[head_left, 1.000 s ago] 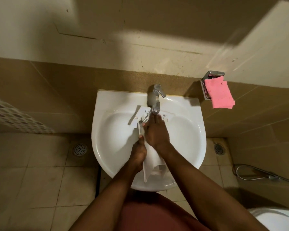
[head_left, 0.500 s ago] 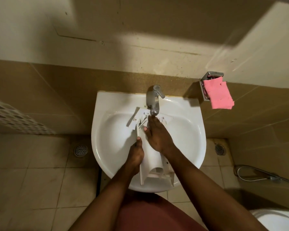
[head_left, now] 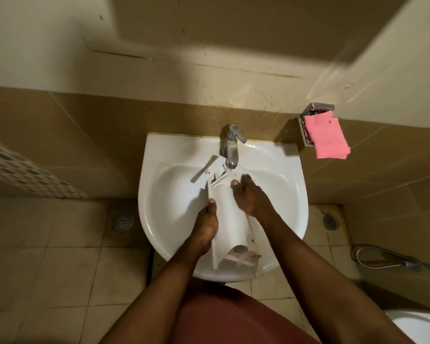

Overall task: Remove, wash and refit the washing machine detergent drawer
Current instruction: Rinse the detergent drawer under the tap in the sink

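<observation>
Fingers (head_left: 212, 201) of your left hand (head_left: 205, 227) clamp the nine-o'clock edge of the long white plastic detergent drawer (head_left: 231, 219); your right hand (head_left: 251, 198) presses flat on top. It is likely light, stiff and slippery when wet, so hold its side walls.

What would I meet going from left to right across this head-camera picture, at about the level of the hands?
Patterned white panel → left floor drain → left hand → detergent drawer → right hand → right floor drain → spray hose.
</observation>
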